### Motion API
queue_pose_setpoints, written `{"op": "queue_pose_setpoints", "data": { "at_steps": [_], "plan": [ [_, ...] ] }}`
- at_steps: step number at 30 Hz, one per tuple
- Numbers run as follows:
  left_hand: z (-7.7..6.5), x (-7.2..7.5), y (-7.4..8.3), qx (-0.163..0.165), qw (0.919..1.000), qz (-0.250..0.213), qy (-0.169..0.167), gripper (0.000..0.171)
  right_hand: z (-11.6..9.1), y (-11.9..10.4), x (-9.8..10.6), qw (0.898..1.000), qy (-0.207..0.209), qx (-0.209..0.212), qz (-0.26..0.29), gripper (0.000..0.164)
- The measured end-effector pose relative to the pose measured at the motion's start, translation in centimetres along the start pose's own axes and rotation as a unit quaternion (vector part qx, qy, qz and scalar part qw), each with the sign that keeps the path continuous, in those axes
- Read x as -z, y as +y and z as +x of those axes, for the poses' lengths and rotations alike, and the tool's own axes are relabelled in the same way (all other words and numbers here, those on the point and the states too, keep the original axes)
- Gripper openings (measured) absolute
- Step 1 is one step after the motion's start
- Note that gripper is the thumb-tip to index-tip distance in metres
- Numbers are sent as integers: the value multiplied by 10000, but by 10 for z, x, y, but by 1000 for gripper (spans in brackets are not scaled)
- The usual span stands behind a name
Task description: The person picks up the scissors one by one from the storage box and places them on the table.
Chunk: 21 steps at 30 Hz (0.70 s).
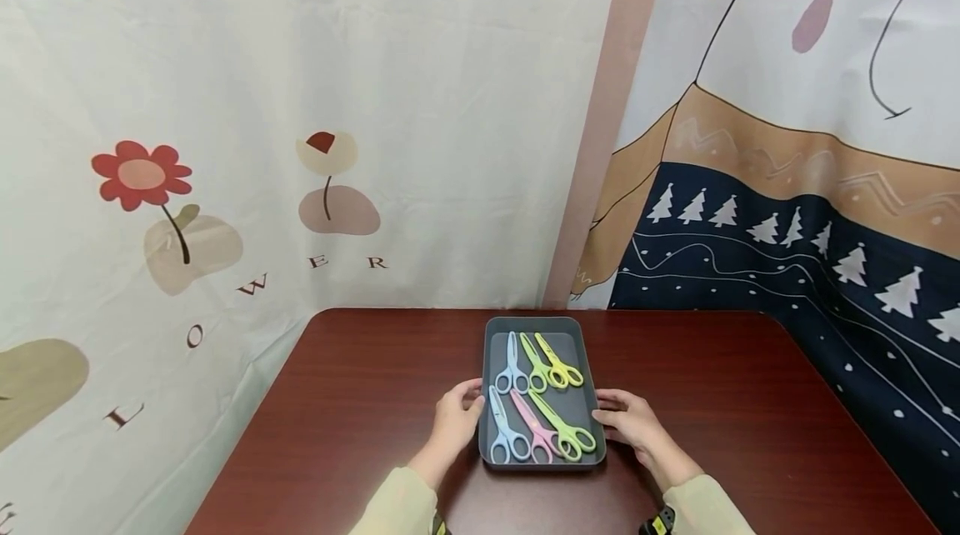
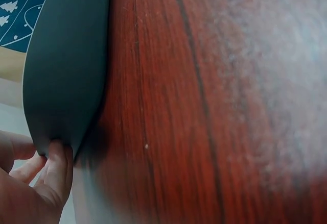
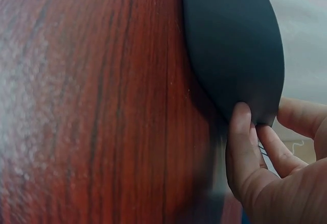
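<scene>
A dark grey rectangular tray [image 1: 534, 324] lies lengthwise on the table between the hands. In its far row are light blue scissors [image 1: 512, 358], green scissors [image 1: 532, 355] and yellow scissors [image 1: 555, 362]. The near row has another blue pair [image 1: 501, 418], a pink pair [image 1: 534, 422] and a larger green pair [image 1: 553, 417]; all handles point toward the person. My left hand [image 1: 453, 420] holds the tray's left side, fingertips against the outer wall [image 2: 69, 66]. On the opposite side, my right hand [image 1: 639, 425] holds the wall [image 3: 235, 45] with thumb and fingers.
The reddish-brown wooden table [image 1: 360, 402] extends to both sides of the tray. Behind it hangs a pale printed curtain [image 1: 450, 102], with a dark blue tree-patterned cloth [image 1: 720, 260] at the right. Each wrist wears a black band [image 1: 658, 522].
</scene>
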<state>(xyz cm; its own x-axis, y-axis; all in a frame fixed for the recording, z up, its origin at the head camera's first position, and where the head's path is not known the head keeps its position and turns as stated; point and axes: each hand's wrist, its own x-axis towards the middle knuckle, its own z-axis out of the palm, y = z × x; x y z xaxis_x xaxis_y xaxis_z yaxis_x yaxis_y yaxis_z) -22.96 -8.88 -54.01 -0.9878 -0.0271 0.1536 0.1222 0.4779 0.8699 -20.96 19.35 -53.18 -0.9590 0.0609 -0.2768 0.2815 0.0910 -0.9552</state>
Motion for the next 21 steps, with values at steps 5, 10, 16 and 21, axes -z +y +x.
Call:
{"op": "queue_pose_setpoints", "data": {
  "at_steps": [5, 10, 16, 21],
  "plan": [
    [2, -2, -2, -7, 10000, -8, 25, 27, 2, -1, 0, 10000, 13, -16, -11, 44],
    [2, -2, -3, 31, 10000, -14, 26, 28, 0, -2, -2, 10000, 4, -26, -81, 45],
    [2, -2, -3, 21, 10000, 19, 22, 28, -1, -4, -3, 9999, 24, -12, -166, 45],
    [1, -1, -1, 25, 10000, 3, -22, 28, 0, -5, -2, 9998, 41, -3, -200, 44]
  ]
}}
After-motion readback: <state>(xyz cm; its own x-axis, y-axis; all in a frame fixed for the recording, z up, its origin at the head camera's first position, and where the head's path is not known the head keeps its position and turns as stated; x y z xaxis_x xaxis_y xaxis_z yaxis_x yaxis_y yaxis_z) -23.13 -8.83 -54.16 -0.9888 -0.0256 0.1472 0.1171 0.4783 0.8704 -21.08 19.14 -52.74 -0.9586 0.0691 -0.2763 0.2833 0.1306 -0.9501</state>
